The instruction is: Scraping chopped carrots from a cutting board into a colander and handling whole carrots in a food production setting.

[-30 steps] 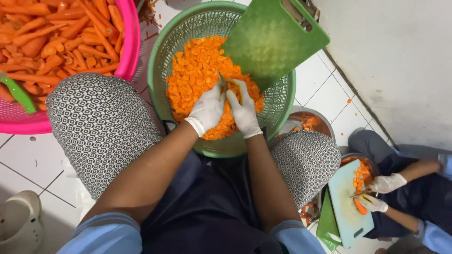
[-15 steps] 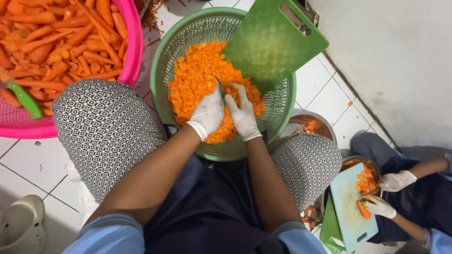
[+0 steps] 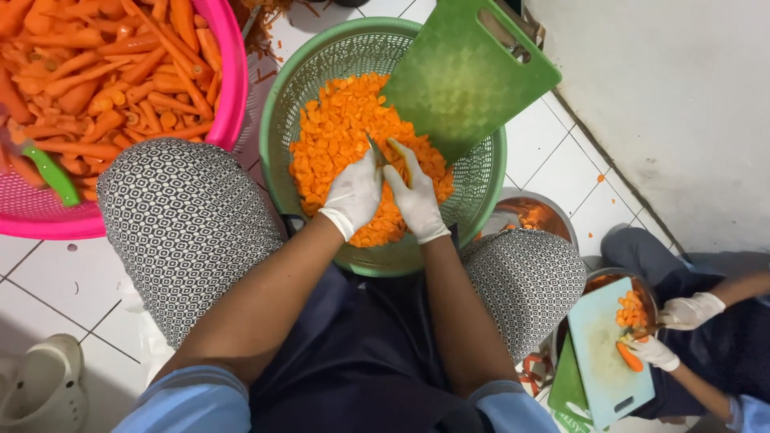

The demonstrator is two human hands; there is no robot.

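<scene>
My left hand (image 3: 353, 195) and right hand (image 3: 415, 199), both in white gloves, sit side by side on the heap of sliced carrot (image 3: 353, 136), fingers pointing away from me. The left hand's fingers curl down into the slices; whether they grip any I cannot tell. The right hand lies flatter, fingers stretched out, and something thin and dark shows between the two hands, too hidden for me to name. The slices fill the green basket (image 3: 309, 68), which stands on the tiled floor between my knees (image 3: 180, 216). A green cutting board (image 3: 473, 76) leans tilted over the basket's far right rim, its lower edge reaching just beyond my fingertips. To the left, touching the basket, a pink basket (image 3: 228, 96) holds whole peeled carrots (image 3: 96, 72) and a green-handled peeler (image 3: 50, 172). At lower right another person's gloved hands (image 3: 666, 329) work a carrot on a pale cutting board (image 3: 601, 361) set over a metal bowl, well apart from mine.
</scene>
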